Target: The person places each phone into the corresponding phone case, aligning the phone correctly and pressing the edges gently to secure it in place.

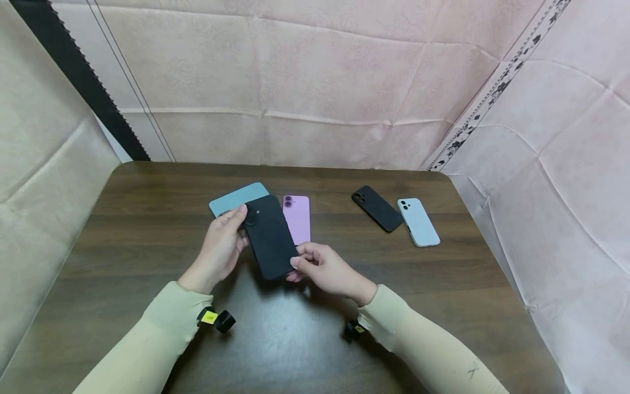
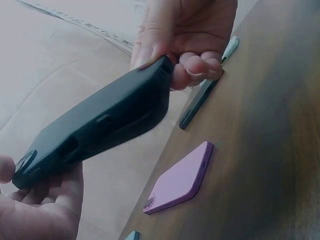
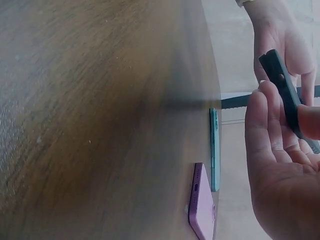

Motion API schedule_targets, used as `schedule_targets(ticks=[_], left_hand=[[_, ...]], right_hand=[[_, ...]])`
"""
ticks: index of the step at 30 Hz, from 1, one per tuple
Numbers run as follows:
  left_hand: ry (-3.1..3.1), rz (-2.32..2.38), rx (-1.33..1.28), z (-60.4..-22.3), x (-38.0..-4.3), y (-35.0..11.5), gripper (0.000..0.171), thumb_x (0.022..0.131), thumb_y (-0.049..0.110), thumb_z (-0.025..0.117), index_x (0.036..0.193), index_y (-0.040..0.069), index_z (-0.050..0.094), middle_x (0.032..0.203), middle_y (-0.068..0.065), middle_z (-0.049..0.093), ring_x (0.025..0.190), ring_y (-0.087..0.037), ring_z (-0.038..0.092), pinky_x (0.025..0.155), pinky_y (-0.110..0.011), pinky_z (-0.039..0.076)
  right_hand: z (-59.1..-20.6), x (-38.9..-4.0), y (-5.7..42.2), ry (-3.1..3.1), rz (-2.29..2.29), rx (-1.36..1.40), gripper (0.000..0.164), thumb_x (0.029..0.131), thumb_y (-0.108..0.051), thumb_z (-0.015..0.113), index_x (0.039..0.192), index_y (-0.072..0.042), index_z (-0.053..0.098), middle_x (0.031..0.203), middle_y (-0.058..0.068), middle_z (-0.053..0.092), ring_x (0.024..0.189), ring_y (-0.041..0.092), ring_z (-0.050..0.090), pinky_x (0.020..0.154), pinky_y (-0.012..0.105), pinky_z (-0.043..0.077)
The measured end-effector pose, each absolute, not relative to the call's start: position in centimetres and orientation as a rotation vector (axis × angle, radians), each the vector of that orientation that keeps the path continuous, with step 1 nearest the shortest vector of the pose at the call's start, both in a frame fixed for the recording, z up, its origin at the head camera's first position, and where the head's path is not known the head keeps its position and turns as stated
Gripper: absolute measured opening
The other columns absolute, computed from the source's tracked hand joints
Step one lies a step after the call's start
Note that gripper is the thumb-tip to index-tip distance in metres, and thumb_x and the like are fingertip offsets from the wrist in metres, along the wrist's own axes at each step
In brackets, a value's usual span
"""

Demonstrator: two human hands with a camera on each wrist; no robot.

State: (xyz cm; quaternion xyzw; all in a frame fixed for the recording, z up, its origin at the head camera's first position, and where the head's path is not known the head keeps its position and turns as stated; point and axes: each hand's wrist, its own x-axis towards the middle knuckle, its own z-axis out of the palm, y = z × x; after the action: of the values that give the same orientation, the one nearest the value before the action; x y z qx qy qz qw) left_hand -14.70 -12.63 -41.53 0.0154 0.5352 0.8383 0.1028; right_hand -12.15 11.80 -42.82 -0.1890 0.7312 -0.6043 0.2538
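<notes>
Both hands hold a black phone tilted above the table, its back with a round camera area facing up in the head view. My left hand grips the camera end, thumb on top and fingers underneath. At the opposite end, my right hand pinches a corner between thumb and fingers. The left wrist view shows the long side of the black phone, with a button and a cutout along it. Behind it in the head view lie a purple phone and a teal phone, the latter partly hidden.
On the right of the wooden table, another black phone lies beside a light blue phone, both backs up. Pale cloth hangs behind the table and on both sides. Each wrist wears a small camera.
</notes>
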Motion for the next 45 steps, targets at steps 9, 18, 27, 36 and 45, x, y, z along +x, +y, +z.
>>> schedule_targets(ticks=[9, 18, 27, 36, 45], left_hand=[[1.328, 2.529, 0.087, -41.6, -14.8, -12.8, 0.048, 0.098, 0.039, 0.052, 0.131, 0.005, 0.055, 0.121, -0.006, 0.060, 0.104, -0.016, 0.061, 0.088, -0.030, 0.051], [1.478, 2.465, 0.144, -41.6, -14.8, -12.7, 0.054, 0.099, 0.038, 0.050, 0.138, 0.001, 0.049, 0.129, -0.009, 0.058, 0.112, -0.017, 0.059, 0.091, -0.029, 0.050], [1.753, 2.295, 0.094, -42.0, -14.4, -12.1, 0.055, 0.096, 0.039, 0.059, 0.136, 0.003, 0.052, 0.130, -0.011, 0.058, 0.107, -0.019, 0.062, 0.090, -0.028, 0.051], [1.801, 2.262, 0.107, -42.3, -14.1, -11.4, 0.047, 0.096, 0.039, 0.058, 0.125, 0.001, 0.058, 0.122, -0.014, 0.063, 0.104, -0.025, 0.064, 0.088, -0.032, 0.052], [1.938, 2.186, 0.040, -42.3, -14.1, -11.4, 0.042, 0.096, 0.035, 0.060, 0.120, 0.001, 0.062, 0.115, -0.012, 0.067, 0.100, -0.023, 0.066, 0.087, -0.030, 0.052]], right_hand=[[-43.1, -12.2, 11.8, 1.967, -1.648, -0.556, 0.014, 0.100, -0.013, 0.055, 0.103, 0.000, 0.059, 0.092, 0.011, 0.072, 0.089, 0.039, 0.068, 0.083, 0.046, 0.054], [-43.1, -12.4, 11.9, 2.006, -1.661, -0.509, 0.014, 0.100, -0.013, 0.055, 0.105, -0.001, 0.060, 0.093, 0.013, 0.072, 0.090, 0.041, 0.067, 0.084, 0.039, 0.055], [-41.1, -11.9, 11.3, 2.018, -1.751, -0.457, 0.016, 0.100, -0.004, 0.051, 0.111, 0.005, 0.058, 0.093, 0.021, 0.069, 0.091, 0.050, 0.063, 0.084, 0.045, 0.054], [-42.5, -12.6, 11.5, 2.008, -1.822, -0.453, 0.019, 0.101, -0.007, 0.050, 0.115, 0.004, 0.058, 0.096, 0.022, 0.068, 0.092, 0.049, 0.063, 0.084, 0.046, 0.054], [-43.2, -12.5, 11.6, 1.992, -1.832, -0.457, 0.018, 0.100, -0.012, 0.055, 0.109, 0.003, 0.059, 0.092, 0.018, 0.070, 0.089, 0.046, 0.065, 0.084, 0.050, 0.053]])
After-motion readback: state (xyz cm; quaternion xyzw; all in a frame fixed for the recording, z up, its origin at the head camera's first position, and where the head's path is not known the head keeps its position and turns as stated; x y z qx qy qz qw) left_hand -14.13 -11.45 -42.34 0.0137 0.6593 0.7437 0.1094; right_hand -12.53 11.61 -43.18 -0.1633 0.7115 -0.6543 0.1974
